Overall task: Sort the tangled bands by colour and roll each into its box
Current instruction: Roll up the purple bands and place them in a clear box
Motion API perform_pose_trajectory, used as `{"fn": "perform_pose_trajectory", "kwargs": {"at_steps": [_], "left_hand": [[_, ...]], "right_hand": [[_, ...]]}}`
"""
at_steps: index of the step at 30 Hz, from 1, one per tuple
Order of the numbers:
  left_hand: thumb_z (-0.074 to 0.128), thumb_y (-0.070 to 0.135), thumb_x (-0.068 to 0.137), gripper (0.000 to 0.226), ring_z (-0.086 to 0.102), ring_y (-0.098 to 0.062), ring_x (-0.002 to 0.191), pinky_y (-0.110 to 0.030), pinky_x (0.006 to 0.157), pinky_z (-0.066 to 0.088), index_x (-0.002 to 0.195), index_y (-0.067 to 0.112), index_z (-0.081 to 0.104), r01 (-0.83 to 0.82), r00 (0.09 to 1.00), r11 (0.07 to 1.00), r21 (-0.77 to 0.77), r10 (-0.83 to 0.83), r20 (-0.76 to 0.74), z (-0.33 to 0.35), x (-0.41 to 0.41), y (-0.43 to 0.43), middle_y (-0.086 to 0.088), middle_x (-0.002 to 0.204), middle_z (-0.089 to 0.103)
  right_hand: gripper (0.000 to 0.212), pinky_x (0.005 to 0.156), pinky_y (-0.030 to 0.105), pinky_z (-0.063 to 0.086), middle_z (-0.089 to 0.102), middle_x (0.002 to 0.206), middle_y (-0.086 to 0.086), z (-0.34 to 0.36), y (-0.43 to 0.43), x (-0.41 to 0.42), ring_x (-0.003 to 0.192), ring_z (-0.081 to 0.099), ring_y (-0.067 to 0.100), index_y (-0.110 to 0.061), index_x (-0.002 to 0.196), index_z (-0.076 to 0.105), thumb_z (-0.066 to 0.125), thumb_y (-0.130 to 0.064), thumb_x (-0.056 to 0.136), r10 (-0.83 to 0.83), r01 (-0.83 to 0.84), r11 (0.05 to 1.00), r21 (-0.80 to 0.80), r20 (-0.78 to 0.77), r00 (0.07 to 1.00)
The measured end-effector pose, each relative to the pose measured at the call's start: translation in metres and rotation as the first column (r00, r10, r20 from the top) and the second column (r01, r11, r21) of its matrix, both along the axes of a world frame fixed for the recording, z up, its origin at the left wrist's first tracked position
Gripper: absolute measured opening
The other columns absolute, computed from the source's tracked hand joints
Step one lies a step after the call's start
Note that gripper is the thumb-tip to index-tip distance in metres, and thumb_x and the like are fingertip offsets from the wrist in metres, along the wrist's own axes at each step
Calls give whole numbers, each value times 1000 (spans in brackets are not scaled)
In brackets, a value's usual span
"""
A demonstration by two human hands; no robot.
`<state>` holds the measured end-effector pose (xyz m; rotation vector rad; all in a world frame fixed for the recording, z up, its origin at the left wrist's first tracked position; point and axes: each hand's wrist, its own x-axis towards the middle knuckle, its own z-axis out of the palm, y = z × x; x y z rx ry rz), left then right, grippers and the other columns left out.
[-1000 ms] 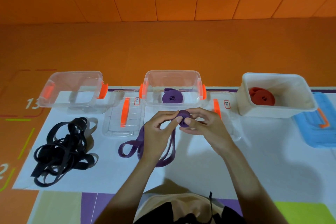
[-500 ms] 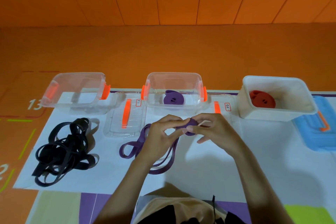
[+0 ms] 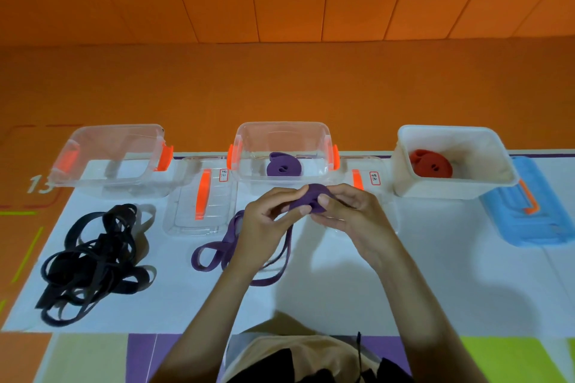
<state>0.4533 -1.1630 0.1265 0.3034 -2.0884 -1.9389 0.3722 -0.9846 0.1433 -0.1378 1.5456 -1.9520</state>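
Since half a second earlier, the right hand [image 3: 348, 214] had curled its splayed fingers back onto the purple band [image 3: 306, 200], whose coil looked slightly fuller. Both hands were together just in front of the middle box [image 3: 249, 143]. The left hand [image 3: 264, 221] and the right each pinched the part-wound coil, and the band's loose loops trailed onto the white mat [image 3: 342, 289]. One purple roll [image 3: 283, 168] already lay in that box, and a red roll [image 3: 431, 163] in the white box [image 3: 404, 165]. Winding seemed to be the step in hand. The next move would likely call for feeding in the slack evenly while keeping the coil tight. The black tangle [image 3: 93, 258] lay untouched near the left box [image 3: 93, 149].
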Motion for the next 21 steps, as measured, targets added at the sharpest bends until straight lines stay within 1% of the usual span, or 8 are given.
{"fn": "perform_pose_trajectory", "kwargs": {"at_steps": [4, 6, 8, 11, 13, 16, 18, 21], "left_hand": [[78, 14, 94, 32, 69, -18, 111, -22, 91, 55, 122, 30, 77, 72, 997, 994, -77, -69, 44, 1, 1, -2, 11, 116, 73], [75, 16, 97, 31, 68, -16, 114, -18, 93, 52, 126, 30, 76, 113, 993, 983, -147, -108, 43, 2, 0, -3, 15, 119, 71], [74, 18, 98, 32, 67, -13, 118, -18, 96, 52, 127, 31, 75, 117, 993, 972, -206, -117, 15, 3, -2, -4, 19, 122, 71], [78, 20, 96, 34, 70, -17, 120, -26, 98, 57, 128, 30, 74, 1, 1000, 995, -95, -1, -3, 5, -2, 3, 14, 124, 75], [80, 19, 94, 29, 72, -20, 116, -27, 96, 58, 121, 27, 77, -105, 994, 994, -37, 104, -31, 6, -2, 6, 8, 119, 78], [80, 12, 93, 24, 73, -21, 114, -26, 95, 58, 112, 26, 79, -106, 993, 994, -31, 104, -58, 9, -5, 3, 7, 115, 79], [80, 11, 93, 25, 72, -19, 116, -27, 98, 57, 110, 29, 80, -39, 998, 992, -119, 33, -48, 12, -7, 0, 12, 115, 78], [79, 16, 94, 26, 69, -10, 116, -18, 99, 52, 113, 34, 79, 37, 998, 954, -296, -52, -43, 15, -5, 4, 22, 116, 75]], "right_hand": [[17, 82, 36, 57, 79, 100, 5, 2, 11, -11, 96, 72, 35, -27, 102, 82, 86, -30, 86, 111, -55, 958, 282, -185, 977], [21, 78, 35, 62, 77, 99, 2, 4, 13, -14, 87, 76, 31, -28, 105, 80, 87, -25, 85, 129, -75, 965, 252, -204, 971], [19, 72, 32, 64, 76, 98, 7, 7, 12, -15, 85, 78, 29, -23, 101, 80, 87, -19, 84, 93, -53, 979, 199, -202, 975], [15, 73, 35, 65, 74, 99, 15, 7, 8, -13, 86, 78, 33, -14, 100, 79, 85, -14, 87, 23, -4, 993, 120, -160, 987], [18, 77, 36, 65, 74, 102, 17, 3, 5, -7, 88, 78, 37, -9, 105, 75, 82, -13, 89, -19, 26, 998, 51, -120, 993], [27, 83, 37, 63, 75, 112, 18, -2, 2, 2, 98, 77, 40, -4, 116, 67, 79, -9, 92, -1, -2, 1000, -26, -91, 996], [33, 86, 39, 63, 76, 113, 18, -2, 7, 3, 105, 76, 38, -9, 123, 64, 78, -10, 94, 69, -71, 997, -21, -103, 992], [33, 92, 41, 63, 78, 112, 17, -1, 14, -1, 109, 75, 34, -16, 125, 64, 78, -21, 95, 138, -135, 990, 32, -126, 982]]}}
